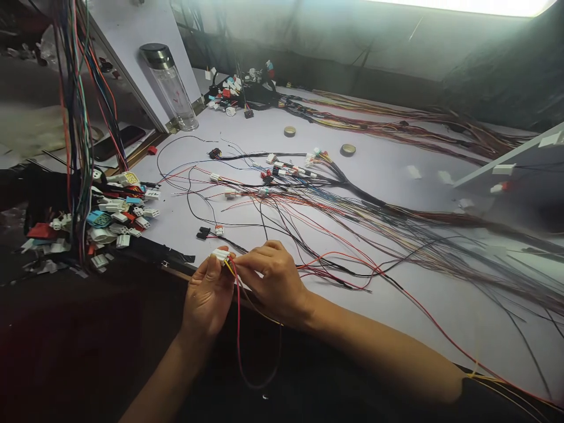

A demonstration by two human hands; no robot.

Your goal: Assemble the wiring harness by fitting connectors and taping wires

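A white plastic connector [220, 254] is pinched between the thumb and fingers of my left hand [209, 296], just over the front edge of the table. My right hand [275, 279] is closed at the connector's wire side, its thumb and forefinger pinching a red wire [238, 317] there. Yellow and red wires enter the connector, and the red one hangs in a loop below my hands. Just beyond my hands lie a black connector [203, 233] and a small white-and-red connector [219, 230].
A wire harness [365, 197] with many loose ends spreads over the table [396, 170]. Connectors [112, 214] crowd the left edge, below hanging wires [74, 117]. Two tape rolls [348, 150] and a glass bottle [174, 88] stand farther back. A phone [120, 143] lies at left.
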